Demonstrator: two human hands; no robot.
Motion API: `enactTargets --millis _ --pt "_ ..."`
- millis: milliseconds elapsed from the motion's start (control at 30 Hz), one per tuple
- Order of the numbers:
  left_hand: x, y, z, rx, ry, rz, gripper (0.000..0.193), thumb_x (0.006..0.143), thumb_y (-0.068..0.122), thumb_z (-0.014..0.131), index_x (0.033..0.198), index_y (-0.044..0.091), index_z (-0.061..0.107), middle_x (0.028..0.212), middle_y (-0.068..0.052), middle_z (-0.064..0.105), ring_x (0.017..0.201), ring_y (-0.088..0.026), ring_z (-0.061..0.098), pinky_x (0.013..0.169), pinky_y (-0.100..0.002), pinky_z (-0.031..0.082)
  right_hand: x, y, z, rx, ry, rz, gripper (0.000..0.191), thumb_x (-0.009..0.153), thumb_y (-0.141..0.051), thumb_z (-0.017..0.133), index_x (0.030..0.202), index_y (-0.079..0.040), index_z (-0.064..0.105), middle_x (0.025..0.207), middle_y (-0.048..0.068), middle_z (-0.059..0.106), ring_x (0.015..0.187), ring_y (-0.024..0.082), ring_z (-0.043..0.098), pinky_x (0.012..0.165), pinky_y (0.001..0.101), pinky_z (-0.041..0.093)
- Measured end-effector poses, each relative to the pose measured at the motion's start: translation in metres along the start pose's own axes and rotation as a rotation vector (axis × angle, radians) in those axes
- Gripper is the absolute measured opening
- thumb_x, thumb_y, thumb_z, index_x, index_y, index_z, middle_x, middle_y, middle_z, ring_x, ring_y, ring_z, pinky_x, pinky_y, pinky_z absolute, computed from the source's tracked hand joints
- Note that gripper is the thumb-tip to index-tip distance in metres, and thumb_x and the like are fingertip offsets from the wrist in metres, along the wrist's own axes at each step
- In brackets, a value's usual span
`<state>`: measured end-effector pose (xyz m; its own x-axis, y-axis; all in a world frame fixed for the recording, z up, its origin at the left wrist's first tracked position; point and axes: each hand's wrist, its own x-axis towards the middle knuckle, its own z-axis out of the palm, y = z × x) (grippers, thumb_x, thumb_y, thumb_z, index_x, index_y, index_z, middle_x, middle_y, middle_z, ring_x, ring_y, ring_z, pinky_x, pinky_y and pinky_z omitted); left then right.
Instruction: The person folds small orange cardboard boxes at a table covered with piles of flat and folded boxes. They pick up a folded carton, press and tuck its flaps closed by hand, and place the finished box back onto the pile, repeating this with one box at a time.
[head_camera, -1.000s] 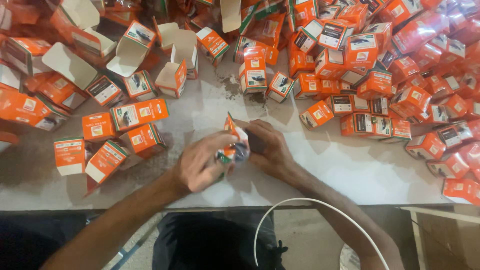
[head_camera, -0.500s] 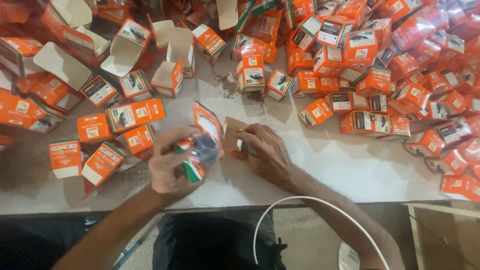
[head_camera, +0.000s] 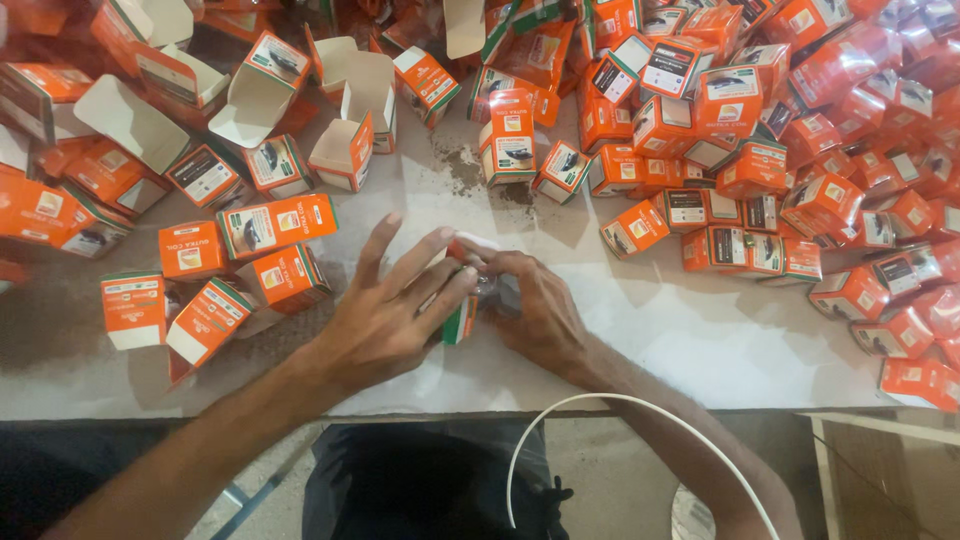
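The small orange carton (head_camera: 461, 318) sits between my two hands near the front middle of the desk (head_camera: 700, 340), a thin cardboard box with a green-and-white edge and a pale flap showing at its top. My left hand (head_camera: 385, 315) lies over it from the left, its fingers (head_camera: 420, 262) spread long and flat across the box's upper face. My right hand (head_camera: 535, 310) closes in from the other side, fingers curled tight around the box's end and something small, dark and glossy there that I cannot make out. The desk is a matte, pale grey-white sheet with a smudge of brown dust (head_camera: 465, 170) farther back. Just left of my left hand lie closed cartons (head_camera: 277, 222), square-cornered and printed in the same orange. Behind them stand open empty cartons (head_camera: 345, 150), their plain beige insides and loose flaps turned up. To the right rises a dense heap of boxes (head_camera: 800, 130), some shiny under clear wrap. A thin white cable (head_camera: 600, 400) curves in a smooth arc below the desk's near edge.
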<state>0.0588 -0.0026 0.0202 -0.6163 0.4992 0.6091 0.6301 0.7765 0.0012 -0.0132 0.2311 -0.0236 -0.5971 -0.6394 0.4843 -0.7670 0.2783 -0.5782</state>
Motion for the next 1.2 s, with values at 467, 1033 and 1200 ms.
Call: enactTargets --millis 467,1033,1200 --pt "0.039 0.012 0.017 -0.461 0.049 -0.539 0.031 0.074 0.002 0.069 0.105 0.004 0.069 0.143 -0.027 0.040 0.126 -0.047 0.048 0.106 -0.055 0.040 -0.007 0.005 0.004 0.026 0.003 0.112 0.081 0.080 -0.016 0.090 0.139 -0.012 0.035 0.122 0.023 0.067 0.110 0.043 0.070 0.088 0.0480 0.058" --pt "0.017 -0.009 0.060 -0.976 -0.141 -0.964 0.023 0.084 0.007 0.069 0.102 0.000 0.056 0.084 -0.012 0.068 0.072 -0.011 0.066 0.062 -0.034 0.055 0.008 -0.010 -0.003 -0.128 -0.013 -0.060 0.056 0.080 -0.011 0.087 0.129 -0.001 0.061 0.126 0.022 0.065 0.116 0.040 0.065 0.094 0.0460 0.056" --pt "0.008 -0.038 0.041 -1.858 -0.126 -0.901 0.024 0.084 0.011 0.065 0.106 0.002 0.068 0.093 -0.008 0.072 0.077 -0.011 0.068 0.070 -0.030 0.059 0.008 -0.009 -0.005 -0.123 -0.031 -0.063 0.056 0.079 -0.008 0.084 0.129 0.000 0.060 0.125 0.022 0.064 0.116 0.042 0.064 0.095 0.0471 0.055"
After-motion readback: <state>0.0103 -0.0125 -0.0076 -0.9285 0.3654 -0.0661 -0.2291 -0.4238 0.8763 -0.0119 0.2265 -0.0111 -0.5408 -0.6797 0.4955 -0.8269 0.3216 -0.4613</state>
